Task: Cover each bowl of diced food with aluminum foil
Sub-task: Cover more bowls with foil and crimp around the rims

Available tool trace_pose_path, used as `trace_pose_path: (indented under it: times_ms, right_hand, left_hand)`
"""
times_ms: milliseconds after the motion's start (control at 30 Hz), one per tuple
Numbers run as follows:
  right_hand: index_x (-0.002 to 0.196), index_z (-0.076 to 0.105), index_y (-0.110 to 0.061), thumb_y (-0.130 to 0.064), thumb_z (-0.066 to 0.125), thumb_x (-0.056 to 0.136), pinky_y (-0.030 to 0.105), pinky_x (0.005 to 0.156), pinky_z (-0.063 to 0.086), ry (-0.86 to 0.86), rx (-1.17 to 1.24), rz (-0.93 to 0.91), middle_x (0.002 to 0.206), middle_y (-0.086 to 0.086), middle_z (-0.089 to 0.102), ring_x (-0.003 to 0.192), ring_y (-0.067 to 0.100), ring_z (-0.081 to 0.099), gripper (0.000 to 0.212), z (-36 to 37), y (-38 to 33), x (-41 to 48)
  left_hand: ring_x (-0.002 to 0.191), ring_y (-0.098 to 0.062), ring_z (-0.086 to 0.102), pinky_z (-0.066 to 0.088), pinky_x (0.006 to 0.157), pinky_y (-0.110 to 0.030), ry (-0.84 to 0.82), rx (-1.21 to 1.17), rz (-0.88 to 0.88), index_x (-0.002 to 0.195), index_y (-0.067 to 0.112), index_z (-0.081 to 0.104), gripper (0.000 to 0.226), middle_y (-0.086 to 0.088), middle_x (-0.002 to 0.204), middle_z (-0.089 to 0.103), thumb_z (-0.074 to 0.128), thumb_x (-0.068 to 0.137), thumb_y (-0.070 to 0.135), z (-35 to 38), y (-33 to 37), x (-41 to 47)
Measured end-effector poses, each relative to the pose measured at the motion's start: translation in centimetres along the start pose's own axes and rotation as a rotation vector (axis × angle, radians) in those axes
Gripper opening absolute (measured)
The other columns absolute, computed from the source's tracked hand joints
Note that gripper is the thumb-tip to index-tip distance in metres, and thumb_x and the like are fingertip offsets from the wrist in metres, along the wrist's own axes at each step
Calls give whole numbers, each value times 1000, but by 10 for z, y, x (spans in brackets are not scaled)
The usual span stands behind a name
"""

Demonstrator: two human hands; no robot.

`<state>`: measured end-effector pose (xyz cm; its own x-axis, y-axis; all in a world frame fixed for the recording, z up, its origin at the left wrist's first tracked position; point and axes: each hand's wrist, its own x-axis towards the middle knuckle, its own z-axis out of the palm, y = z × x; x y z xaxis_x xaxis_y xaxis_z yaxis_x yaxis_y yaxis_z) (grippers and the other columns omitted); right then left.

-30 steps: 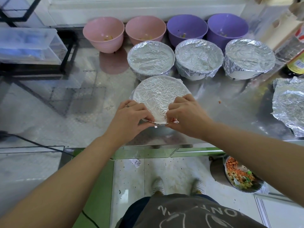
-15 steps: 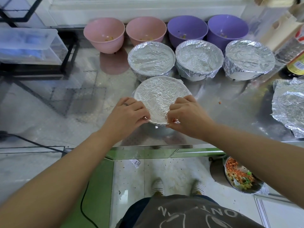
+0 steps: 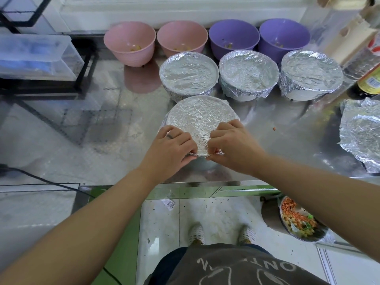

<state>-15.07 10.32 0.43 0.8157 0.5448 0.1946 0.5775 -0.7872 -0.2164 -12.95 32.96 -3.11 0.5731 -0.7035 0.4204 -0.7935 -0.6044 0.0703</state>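
Crinkled silver aluminum foil [image 3: 200, 118] lies over the bowl nearest the steel counter's [image 3: 287, 140] front edge, where the left hand [image 3: 171, 148] and right hand [image 3: 232, 148] pinch its near rim, apparently crimping it down so it grips.

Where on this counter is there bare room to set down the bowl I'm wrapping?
Widest bare counter lies left of the front bowl, up to the black rack. A smaller patch lies on its right, before the foil sheet. Behind it is crowded: covered bowls, then pink bowls and purple bowls.
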Motion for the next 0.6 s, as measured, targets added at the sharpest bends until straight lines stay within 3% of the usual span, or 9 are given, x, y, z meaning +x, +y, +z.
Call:
trace_pose_path:
  times_ms: [133, 267, 400, 500, 600]
  right_hand:
    - [65, 65, -24, -31, 87, 70, 42, 79, 43, -10, 7, 12, 68, -13, 59, 78, 22, 59, 24, 1, -1, -1]
    - [64, 65, -25, -32, 84, 71, 43, 79, 45, 12, -12, 29, 67, -13, 60, 76, 21, 58, 21, 1, -3, -3]
    - [63, 67, -25, -33, 80, 73, 39, 82, 35, 141, -73, 48, 64, -10, 61, 71, 23, 58, 18, 12, -14, -9]
    - [68, 68, -25, -46, 60, 82, 37, 83, 32, 191, -55, 6, 66, -10, 60, 72, 21, 56, 26, 14, -23, -11]
    - [86, 73, -29, -51, 60, 81, 37, 85, 35, 119, -33, -92, 81, -12, 65, 82, 20, 58, 26, 4, -9, -16]
  left_hand:
    - [86, -23, 58, 38, 95, -37, 6, 31, 62, 87, 20, 64, 12, 5, 89, 64, 73, 88, 27, 0, -1, 0]
    - [88, -23, 58, 38, 95, -37, 5, 36, 59, 93, 21, 64, 9, 4, 96, 64, 68, 88, 27, -1, -4, -4]
    - [96, -22, 57, 38, 97, -39, -14, -8, -25, 103, 24, 65, 32, 5, 105, 64, 78, 82, 45, -2, -1, -11]
    - [90, -21, 58, 38, 96, -36, 30, -49, 12, 95, 22, 71, 22, 7, 97, 67, 65, 93, 43, -1, 7, -9]
    - [84, -23, 61, 38, 94, -35, 73, -38, 12, 89, 21, 72, 17, 7, 92, 68, 64, 95, 34, -3, -1, -13]
